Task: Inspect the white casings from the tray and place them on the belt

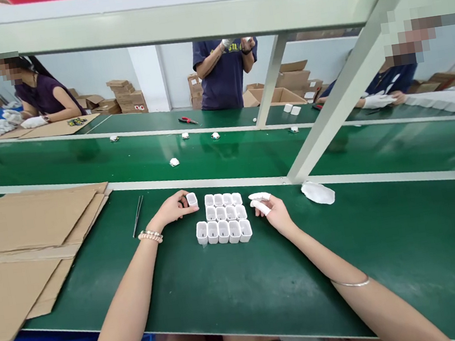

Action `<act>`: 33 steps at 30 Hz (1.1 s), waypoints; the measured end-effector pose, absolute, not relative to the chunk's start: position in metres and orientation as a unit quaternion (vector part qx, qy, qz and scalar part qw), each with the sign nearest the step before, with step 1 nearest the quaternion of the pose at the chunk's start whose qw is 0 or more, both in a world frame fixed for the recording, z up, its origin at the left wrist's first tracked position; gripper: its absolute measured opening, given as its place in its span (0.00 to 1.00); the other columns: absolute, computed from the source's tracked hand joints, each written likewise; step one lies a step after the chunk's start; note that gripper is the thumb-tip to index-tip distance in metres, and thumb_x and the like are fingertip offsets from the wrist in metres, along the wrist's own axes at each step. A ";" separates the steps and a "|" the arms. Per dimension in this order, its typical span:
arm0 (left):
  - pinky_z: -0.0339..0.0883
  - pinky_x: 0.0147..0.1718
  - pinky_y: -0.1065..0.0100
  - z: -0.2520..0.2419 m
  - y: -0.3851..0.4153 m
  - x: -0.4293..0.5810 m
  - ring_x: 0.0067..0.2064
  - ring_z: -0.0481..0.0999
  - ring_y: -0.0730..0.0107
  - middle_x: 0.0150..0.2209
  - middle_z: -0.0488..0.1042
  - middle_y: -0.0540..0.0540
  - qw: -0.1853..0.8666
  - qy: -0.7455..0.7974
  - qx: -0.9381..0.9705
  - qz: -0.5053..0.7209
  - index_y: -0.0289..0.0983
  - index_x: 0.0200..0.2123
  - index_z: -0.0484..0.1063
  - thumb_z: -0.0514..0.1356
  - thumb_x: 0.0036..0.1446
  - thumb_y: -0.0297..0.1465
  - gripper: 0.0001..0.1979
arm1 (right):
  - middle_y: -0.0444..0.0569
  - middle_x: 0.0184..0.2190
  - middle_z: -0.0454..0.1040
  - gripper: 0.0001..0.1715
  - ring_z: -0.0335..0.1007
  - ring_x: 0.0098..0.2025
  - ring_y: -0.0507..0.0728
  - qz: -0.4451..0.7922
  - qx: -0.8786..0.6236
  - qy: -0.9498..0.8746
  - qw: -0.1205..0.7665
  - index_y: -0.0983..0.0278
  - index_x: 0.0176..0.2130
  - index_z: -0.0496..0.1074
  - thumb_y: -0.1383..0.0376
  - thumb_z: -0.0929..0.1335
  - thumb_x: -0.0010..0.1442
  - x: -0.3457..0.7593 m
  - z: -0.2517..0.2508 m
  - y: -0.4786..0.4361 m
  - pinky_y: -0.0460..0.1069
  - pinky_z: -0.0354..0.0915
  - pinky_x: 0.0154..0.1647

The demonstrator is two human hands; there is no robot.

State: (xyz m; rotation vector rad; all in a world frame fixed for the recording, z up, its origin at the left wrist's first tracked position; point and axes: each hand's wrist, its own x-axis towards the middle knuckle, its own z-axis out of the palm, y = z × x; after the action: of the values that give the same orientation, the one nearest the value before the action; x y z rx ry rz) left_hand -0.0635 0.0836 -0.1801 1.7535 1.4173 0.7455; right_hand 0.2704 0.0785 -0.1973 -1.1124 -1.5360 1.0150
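Observation:
My left hand (173, 208) pinches a small white open-topped case (191, 199) just left of a block of several identical white cases (225, 219) standing in rows on the green mat. My right hand (273, 211) rests to the right of the block, its fingers curled, with white finger cots on two fingertips (259, 201). I cannot make out whether that hand holds anything.
Tweezers (137, 216) lie left of my left hand. Flat cardboard sheets (22, 244) cover the left of the bench. A white cloth (317, 192) lies at the right. A conveyor belt (132, 158) carries scattered white parts. Three other people work beyond it. A slanted frame post (329, 111) crosses at the right.

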 end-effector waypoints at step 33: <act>0.58 0.27 0.70 -0.186 0.088 -0.064 0.28 0.72 0.69 0.26 0.74 0.51 0.305 0.523 0.736 0.303 0.37 0.40 0.70 0.69 0.43 0.46 0.25 | 0.52 0.50 0.71 0.19 0.71 0.47 0.57 0.251 -0.479 -0.831 0.130 0.66 0.52 0.68 0.59 0.67 0.65 0.087 -0.149 0.306 0.56 0.71 0.46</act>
State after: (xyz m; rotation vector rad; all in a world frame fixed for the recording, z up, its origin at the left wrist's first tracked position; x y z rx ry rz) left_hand -0.0641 0.0876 -0.1863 1.9484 1.3858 0.8026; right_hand 0.0865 0.3056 -0.1491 -1.3921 -2.4153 0.7295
